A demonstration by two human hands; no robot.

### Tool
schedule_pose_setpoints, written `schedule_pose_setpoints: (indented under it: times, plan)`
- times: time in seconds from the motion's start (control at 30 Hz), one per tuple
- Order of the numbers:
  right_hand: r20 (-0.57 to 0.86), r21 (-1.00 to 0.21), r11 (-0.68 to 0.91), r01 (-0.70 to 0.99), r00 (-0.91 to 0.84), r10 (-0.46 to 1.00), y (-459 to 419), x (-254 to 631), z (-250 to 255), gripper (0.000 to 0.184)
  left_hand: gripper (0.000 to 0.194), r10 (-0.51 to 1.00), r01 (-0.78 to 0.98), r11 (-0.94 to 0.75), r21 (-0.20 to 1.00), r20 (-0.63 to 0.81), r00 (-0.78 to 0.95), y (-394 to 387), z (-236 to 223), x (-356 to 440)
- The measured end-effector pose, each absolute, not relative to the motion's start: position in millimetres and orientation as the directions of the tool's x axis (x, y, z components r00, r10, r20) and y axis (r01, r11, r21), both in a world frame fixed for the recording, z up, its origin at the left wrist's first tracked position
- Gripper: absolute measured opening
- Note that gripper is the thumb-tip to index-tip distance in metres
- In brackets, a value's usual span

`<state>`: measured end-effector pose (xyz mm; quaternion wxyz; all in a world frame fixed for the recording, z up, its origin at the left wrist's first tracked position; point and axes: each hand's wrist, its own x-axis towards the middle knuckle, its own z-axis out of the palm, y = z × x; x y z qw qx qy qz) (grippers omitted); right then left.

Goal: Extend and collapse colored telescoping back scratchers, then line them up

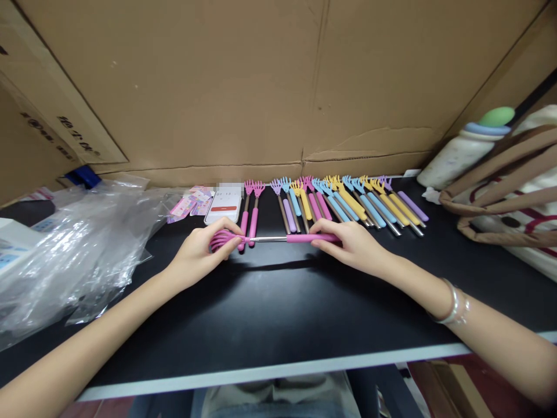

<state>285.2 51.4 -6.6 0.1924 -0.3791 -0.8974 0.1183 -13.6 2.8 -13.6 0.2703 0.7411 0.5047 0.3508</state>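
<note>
A pink back scratcher (300, 238) with a short metal shaft is held level above the black table. My left hand (202, 247) is closed round its claw end, while my right hand (348, 244) grips the pink handle. Just behind my left hand, two pink back scratchers (253, 217) lie side by side, claws pointing away from me. Behind my right hand spreads a row of several back scratchers (343, 203) in purple, blue, yellow and pink. Some of their handles are partly hidden by my right hand.
Clear plastic bags (96, 244) are heaped at the left. A phone (224, 203) lies beside colourful cards (191, 203) at the back. On the right stand a leaning white bottle (461, 154) and a bag with brown straps (500, 215). Cardboard (261, 87) walls the back; a pale table edge (278, 368) runs in front.
</note>
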Motion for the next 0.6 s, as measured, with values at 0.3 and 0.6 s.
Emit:
schedule_pose_setpoints:
  times: [0.3,0.6]
  plan:
    - [0.276,-0.397,0.696,0.598,-0.645,0.712,52.5,285.5,-7.1,0.025,0.025,0.956,0.507,-0.281,0.815,0.195,0.217,2.7,-9.9,-10.7]
    - [0.325,-0.293,0.739,0.607,-0.664,0.674,52.1,288.1,-5.1,0.021,0.027,0.970,0.460,-0.209,0.863,0.123,0.210,3.6,-9.3,-9.5]
